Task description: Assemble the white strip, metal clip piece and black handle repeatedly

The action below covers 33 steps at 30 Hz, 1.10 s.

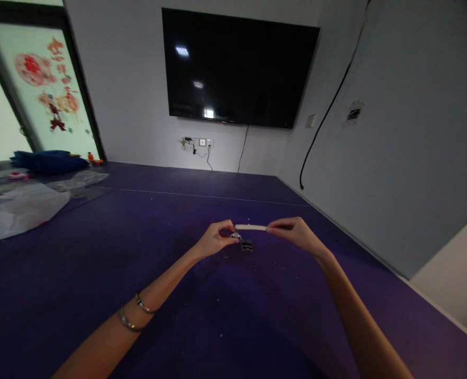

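My left hand [216, 239] pinches a small silvery metal piece [236, 236] between thumb and fingers. Just below and right of its fingertips is a dark, block-shaped part [247, 246] with metallic edges; whether it is joined to the metal piece or rests on the purple surface, I cannot tell. With thumb and fingers closed, my right hand [292, 231] grips one end of a slim, pale, flat stick [251, 227]. The stick lies nearly level, its other end close to the left fingertips above the metal piece. Contact there is too small to make out.
A wide purple surface [170, 316] with small pale specks extends to the wall. At the left lie clear plastic sheeting [28, 210] and a dark blue cloth bundle [49, 162]. A black cable [328, 108] hangs along the right wall. A television [237, 68] is mounted ahead.
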Each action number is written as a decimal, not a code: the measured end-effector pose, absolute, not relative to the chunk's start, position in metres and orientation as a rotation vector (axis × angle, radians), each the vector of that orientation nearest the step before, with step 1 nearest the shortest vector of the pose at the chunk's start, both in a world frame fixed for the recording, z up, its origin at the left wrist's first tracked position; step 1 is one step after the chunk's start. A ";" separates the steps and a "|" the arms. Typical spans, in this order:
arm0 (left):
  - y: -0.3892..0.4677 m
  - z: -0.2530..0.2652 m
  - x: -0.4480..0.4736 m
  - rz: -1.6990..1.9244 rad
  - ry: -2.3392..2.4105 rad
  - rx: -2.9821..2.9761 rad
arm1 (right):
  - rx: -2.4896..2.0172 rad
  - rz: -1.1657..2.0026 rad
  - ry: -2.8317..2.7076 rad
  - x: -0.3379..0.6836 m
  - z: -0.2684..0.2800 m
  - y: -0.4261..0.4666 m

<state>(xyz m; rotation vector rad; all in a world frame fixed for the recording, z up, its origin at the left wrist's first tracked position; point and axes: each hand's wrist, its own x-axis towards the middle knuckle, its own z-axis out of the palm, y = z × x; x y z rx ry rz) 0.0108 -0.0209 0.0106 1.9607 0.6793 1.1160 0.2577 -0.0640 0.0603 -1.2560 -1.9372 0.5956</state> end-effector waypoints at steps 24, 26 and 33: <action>-0.021 0.011 0.012 1.117 0.702 1.938 | -1.277 0.680 -1.985 0.266 0.054 -0.058; -0.022 0.011 0.012 1.113 0.688 1.933 | -1.283 0.674 -1.953 0.267 0.053 -0.056; -0.022 0.008 0.013 1.104 0.680 1.944 | -1.268 0.715 -1.988 0.268 0.051 -0.054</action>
